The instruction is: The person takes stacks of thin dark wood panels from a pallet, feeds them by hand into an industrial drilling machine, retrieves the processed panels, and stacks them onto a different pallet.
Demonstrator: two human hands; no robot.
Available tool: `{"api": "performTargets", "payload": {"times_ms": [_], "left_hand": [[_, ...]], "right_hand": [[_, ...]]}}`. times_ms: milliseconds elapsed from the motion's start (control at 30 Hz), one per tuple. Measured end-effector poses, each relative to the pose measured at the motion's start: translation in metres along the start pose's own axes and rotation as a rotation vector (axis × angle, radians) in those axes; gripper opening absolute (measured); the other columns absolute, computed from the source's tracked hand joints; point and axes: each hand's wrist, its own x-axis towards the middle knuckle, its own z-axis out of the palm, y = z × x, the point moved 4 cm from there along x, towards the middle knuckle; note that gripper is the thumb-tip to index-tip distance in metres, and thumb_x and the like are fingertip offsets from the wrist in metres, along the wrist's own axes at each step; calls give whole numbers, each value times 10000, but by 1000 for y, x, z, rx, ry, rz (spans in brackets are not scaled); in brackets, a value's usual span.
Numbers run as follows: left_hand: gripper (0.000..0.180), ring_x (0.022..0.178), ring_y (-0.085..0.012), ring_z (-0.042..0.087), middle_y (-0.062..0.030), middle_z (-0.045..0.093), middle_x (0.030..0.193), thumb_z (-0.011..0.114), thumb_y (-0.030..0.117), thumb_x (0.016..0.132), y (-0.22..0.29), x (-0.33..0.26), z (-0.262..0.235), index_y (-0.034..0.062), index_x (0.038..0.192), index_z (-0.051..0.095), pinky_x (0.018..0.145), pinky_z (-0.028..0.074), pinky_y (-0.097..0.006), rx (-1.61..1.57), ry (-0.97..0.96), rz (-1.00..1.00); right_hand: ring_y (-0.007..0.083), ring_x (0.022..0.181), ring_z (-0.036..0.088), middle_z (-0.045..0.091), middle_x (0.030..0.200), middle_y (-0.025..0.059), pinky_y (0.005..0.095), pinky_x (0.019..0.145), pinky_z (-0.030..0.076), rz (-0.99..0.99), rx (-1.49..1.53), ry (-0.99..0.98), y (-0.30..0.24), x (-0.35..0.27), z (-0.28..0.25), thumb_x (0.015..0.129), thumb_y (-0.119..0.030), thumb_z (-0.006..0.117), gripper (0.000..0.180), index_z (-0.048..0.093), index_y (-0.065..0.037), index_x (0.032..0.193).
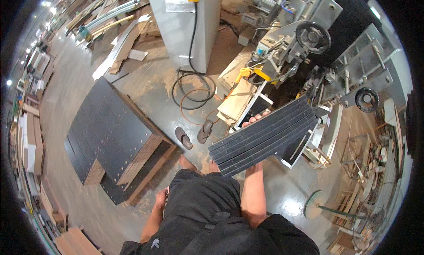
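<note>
While seen from above, right hand (254, 120) under a bundle of long black strips (265, 135), fingertips curled up over the far edge, so grasping the bundle from below; strips laid side by side, flat, tilted a little upward to the right, carried in the air in front of the body and above the grey floor (159, 85). Left hand (161, 197) low beside the left thigh, touching the dark shorts (198, 197), holding nothing; fingers loosely bent, but too small to tell if clenched or released. Bare feet visible just below the bundle. Pair of brown sandals (194, 135) lying on the floor, near the feet, between the bundle and a stack of black panels (110, 127). Stack resting on a wooden pallet (148, 160), well apart to the left. Just behind the strips, a grey metal machine (309, 56) with two black handwheels. Black cable (194, 89) coiled on the floor at the foot of a grey cabinet (183, 25). Planks and offcuts scattered at the far left.
</note>
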Motion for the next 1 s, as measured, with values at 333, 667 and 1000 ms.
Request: {"api": "performTargets", "payload": {"times_ms": [333, 667, 1000], "left_hand": [[349, 906, -208, 601, -117, 680, 966, 493, 221, 874, -177, -47, 7, -26, 1028, 685, 850, 465, -350, 236, 153, -74], [367, 966, -341, 650, -226, 683, 1025, 428, 127, 882, -242, -97, -3, 10, 1149, 650, 859, 482, -384, 216, 310, 83], [244, 754, -256, 640, -92, 671, 795, 484, 198, 869, -401, -176, -52, 85, 849, 700, 616, 471, -382, -546, 378, -270]], "right_hand": [[192, 1076, 557, 566, 1166, 67, 432, 975, 449, 279, -71, -60, 58, -37, -7, 1004, -329, 424, 372, 478, -123, 1309], [276, 1227, 485, 485, 1399, 44, 451, 1052, 384, 287, -179, -30, 135, -98, -6, 871, -709, 441, 787, 434, -130, 1405], [297, 1396, 280, 251, 1549, 77, 529, 1140, 242, 516, -339, -357, 262, -249, -33, 871, -771, 282, 879, 215, -174, 1511]]}}
